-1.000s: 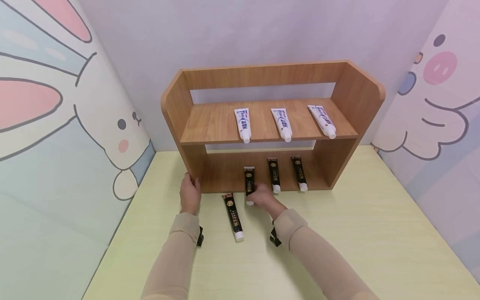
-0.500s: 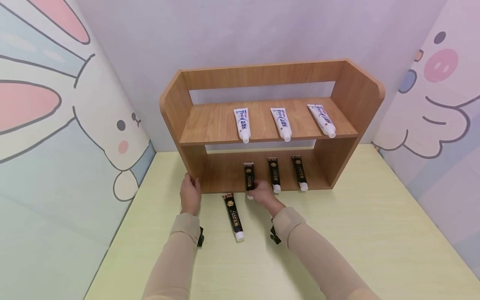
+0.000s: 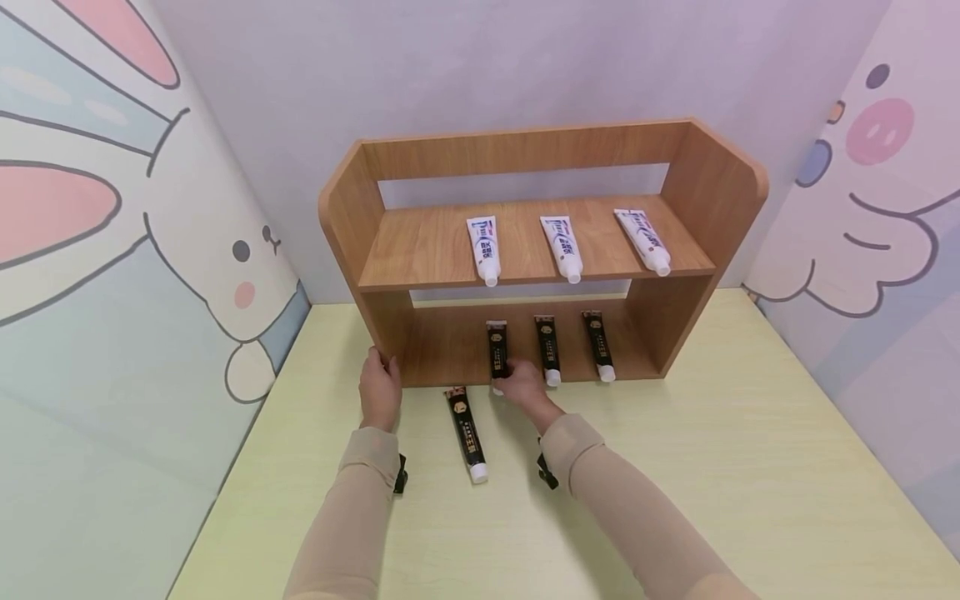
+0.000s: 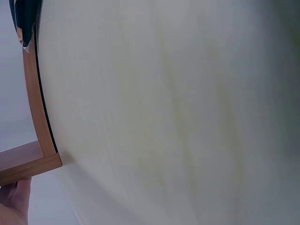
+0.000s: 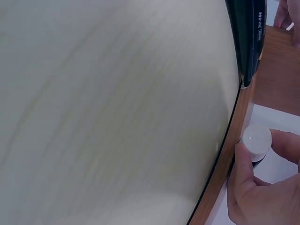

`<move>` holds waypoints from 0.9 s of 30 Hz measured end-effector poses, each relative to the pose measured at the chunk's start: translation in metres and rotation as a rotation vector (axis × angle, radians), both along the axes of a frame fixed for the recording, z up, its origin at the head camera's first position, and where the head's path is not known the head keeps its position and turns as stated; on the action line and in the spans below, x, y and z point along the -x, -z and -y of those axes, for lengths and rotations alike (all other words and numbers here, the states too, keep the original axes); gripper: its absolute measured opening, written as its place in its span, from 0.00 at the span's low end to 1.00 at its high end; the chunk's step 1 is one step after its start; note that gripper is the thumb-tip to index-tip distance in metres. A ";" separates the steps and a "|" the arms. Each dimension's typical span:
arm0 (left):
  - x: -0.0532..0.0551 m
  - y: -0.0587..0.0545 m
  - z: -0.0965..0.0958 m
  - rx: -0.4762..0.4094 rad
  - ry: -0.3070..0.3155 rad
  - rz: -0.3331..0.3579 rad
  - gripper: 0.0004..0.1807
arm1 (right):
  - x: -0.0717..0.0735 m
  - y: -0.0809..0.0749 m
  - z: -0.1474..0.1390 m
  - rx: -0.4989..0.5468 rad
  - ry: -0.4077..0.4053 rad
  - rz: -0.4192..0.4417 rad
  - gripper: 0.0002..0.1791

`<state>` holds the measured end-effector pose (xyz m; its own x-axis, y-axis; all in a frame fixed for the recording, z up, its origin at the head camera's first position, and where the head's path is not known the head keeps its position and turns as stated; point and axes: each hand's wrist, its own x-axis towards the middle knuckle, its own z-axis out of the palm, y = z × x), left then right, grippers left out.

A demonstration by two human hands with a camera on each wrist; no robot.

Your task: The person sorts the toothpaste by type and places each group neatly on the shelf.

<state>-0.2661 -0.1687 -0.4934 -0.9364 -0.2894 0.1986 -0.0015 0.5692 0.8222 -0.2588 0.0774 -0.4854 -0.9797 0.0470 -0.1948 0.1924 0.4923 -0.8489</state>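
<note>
My right hand (image 3: 522,386) pinches a black toothpaste tube (image 3: 498,346) near its white cap (image 5: 257,138), between thumb and fingers. The tube lies on the lower shelf with its cap at the front edge. At the lower left corner of the wooden shelf unit (image 3: 525,152), my left hand (image 3: 380,390) grips the side panel; in the left wrist view only part of this hand (image 4: 16,202) shows. Another black toothpaste tube (image 3: 467,435) lies on the table in front of the unit, between the two arms, cap toward me.
Two more black toothpaste tubes (image 3: 548,348) lie side by side on the lower shelf, right of my right hand. Above, the upper shelf bears three white toothpaste tubes (image 3: 561,248). A pale yellow table (image 3: 750,467) carries the unit, with printed walls (image 3: 120,375) around it.
My right hand has slid the black tube farther back onto the lower shelf, away from me. The left hand stays on the side panel.
</note>
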 end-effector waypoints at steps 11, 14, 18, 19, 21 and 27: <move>0.001 0.001 0.000 0.012 -0.001 0.001 0.17 | -0.001 0.005 0.000 0.024 -0.005 -0.032 0.31; 0.001 0.001 0.000 0.017 0.000 0.000 0.16 | -0.002 0.005 -0.001 0.014 -0.012 -0.049 0.31; 0.002 0.001 0.001 0.013 0.002 -0.003 0.16 | -0.005 0.001 -0.002 0.006 -0.025 -0.079 0.29; 0.002 0.001 0.001 0.011 0.004 -0.006 0.16 | -0.006 0.000 -0.003 0.003 -0.028 -0.089 0.29; 0.002 0.001 0.001 0.005 0.004 -0.007 0.16 | -0.009 -0.002 -0.005 0.001 -0.029 -0.110 0.29; 0.002 0.002 0.001 0.010 0.008 -0.014 0.15 | -0.017 -0.008 -0.008 -0.049 -0.032 -0.174 0.32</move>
<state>-0.2683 -0.1695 -0.4950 -0.9357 -0.2796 0.2151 0.0150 0.5777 0.8161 -0.2417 0.0852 -0.4773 -0.9996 0.0203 -0.0208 0.0285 0.5372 -0.8430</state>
